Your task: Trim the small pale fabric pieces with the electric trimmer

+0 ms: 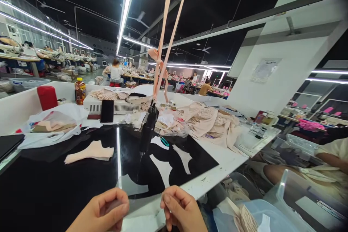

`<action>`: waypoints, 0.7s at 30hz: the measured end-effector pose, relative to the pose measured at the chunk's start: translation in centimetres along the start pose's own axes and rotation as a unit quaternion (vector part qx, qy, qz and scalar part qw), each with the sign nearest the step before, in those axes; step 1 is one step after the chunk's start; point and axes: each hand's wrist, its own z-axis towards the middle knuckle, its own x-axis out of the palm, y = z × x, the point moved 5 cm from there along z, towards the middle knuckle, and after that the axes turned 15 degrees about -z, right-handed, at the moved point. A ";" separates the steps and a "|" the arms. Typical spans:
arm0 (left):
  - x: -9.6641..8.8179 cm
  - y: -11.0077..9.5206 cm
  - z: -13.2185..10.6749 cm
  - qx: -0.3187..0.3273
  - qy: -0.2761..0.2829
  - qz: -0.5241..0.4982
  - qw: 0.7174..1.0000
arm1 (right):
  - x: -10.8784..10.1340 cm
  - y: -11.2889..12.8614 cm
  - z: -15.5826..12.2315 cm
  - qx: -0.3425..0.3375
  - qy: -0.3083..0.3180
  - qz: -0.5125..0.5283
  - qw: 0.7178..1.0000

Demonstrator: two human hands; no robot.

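My left hand (104,210) is at the front edge of the table, its fingers curled and the thumb close to the index finger. To its right, my right hand (182,208) is closed in a pinch. Whatever either hand holds, if anything, is too small or hidden to make out. Just beyond them on the black table surface (89,181) lie white cut-out shapes (161,168). A black tool with a thin tip (148,128) hangs over the table from peach fabric straps (163,25). Farther left lies a small stack of peach fabric pieces (91,151).
A plastic bag with fabric (57,125), a phone (107,111), a white vented box (122,107) and a bottle (80,91) stand toward the back. Beige garments (209,119) are heaped at right. Below the edge are plastic bins (261,210); a person's arm (331,159) shows at right.
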 end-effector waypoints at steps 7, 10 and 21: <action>0.4 -0.3 -0.5 -0.002 -0.054 -0.113 0.992 | -0.5 -0.2 -0.4 0.016 -0.048 -0.009 0.999; 0.7 -0.6 -0.9 -0.003 -0.070 -0.111 0.991 | -0.8 -0.6 -0.4 0.026 -0.052 -0.007 0.998; 0.6 -0.6 -1.2 -0.037 -0.080 -0.100 0.991 | -0.5 -1.4 -0.5 0.096 -0.019 0.043 0.994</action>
